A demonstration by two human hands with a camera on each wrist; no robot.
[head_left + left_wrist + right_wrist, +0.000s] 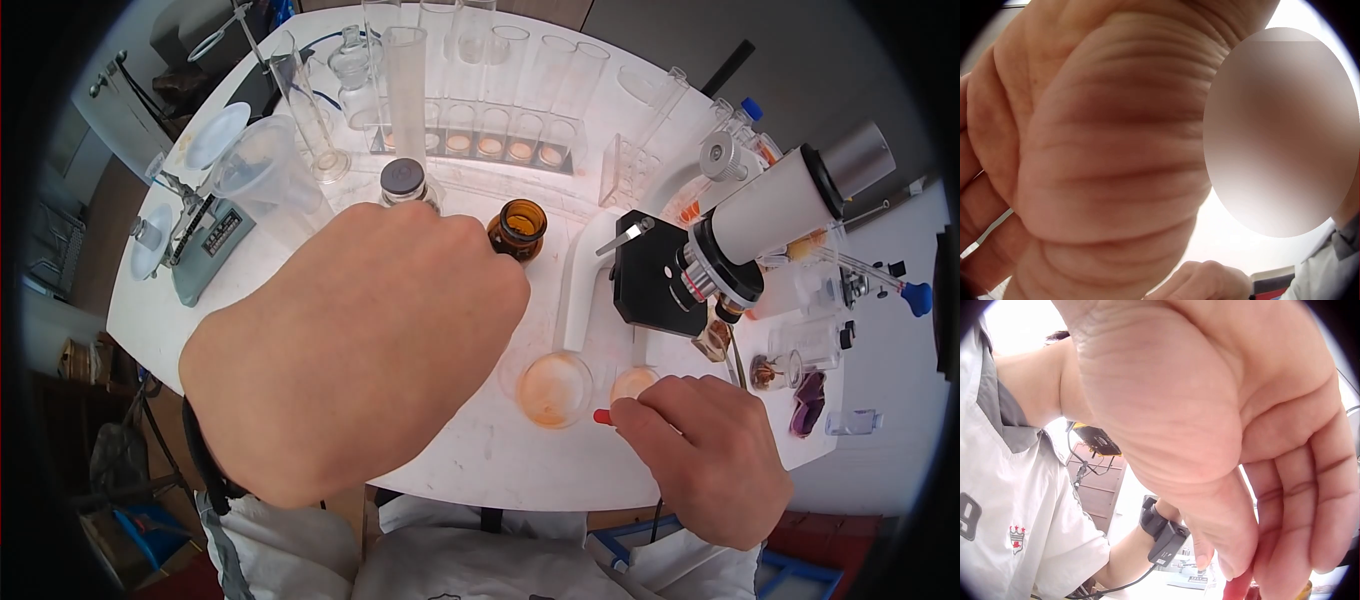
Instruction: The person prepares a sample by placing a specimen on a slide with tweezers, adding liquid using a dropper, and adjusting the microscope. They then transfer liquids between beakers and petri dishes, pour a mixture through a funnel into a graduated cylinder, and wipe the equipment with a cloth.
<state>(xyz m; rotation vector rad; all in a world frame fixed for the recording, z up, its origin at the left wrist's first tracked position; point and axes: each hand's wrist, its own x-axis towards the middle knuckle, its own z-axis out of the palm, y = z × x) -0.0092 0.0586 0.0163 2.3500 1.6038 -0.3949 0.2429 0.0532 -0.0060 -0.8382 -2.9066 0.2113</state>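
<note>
My left hand (360,330) is close to the head camera, back upward. Its fingers point down and are mostly hidden there; whether they hold anything I cannot tell. Just beyond its knuckles stands a clear jar with a dark lid (403,177). An open brown glass bottle (518,228) is right beside the hand's edge. My right hand (710,450) pinches a small red bulb (602,416) between thumb and fingers, its rounded end poking out to the left. The same red bulb (1238,587) shows below the thumb in the right wrist view. Two dishes with orange contents, one nearer (554,390) and one partly covered (633,383), lie by it.
A white microscope (775,215) stands at the right. Along the back are a rack of glass tubes (480,150) and several tall cylinders. A plastic beaker (265,170) and a small balance (212,250) stand at the left. Small jars (778,371) line the right edge.
</note>
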